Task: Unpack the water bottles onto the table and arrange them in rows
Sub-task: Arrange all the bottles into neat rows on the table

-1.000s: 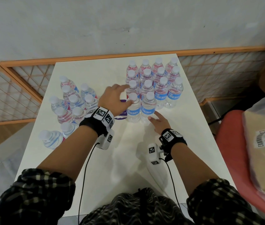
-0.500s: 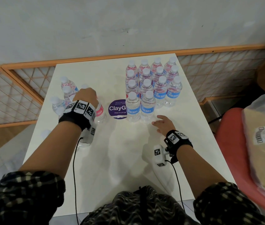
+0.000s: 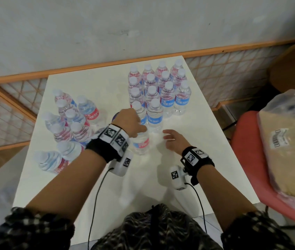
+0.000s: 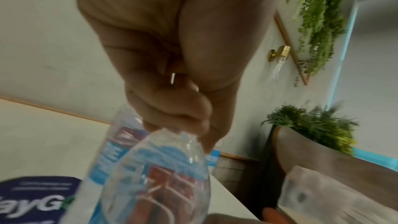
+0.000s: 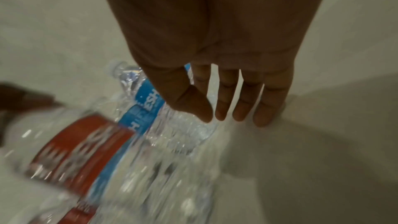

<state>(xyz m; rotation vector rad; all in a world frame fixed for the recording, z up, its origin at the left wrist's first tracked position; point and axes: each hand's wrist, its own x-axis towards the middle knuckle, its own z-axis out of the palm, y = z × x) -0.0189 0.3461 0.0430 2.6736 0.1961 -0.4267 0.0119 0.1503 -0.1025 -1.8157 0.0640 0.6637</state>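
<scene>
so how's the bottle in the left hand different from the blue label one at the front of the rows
The held bottle shows a red label band; the front row bottle shows a blue one. The left hand grips the held bottle by its top, hiding the cap, while the front row bottle stands free with its white cap showing. The held bottle sits nearer the person, outside the rows. Both are clear, upright and seemingly alike in size and shape.

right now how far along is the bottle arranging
Roughly halfway. Done: a block of upright bottles stands in rows at the table's far right. In hand: the left hand grips one bottle by its top, just before that block; the right hand is open. Left: a loose cluster on the left.
</scene>
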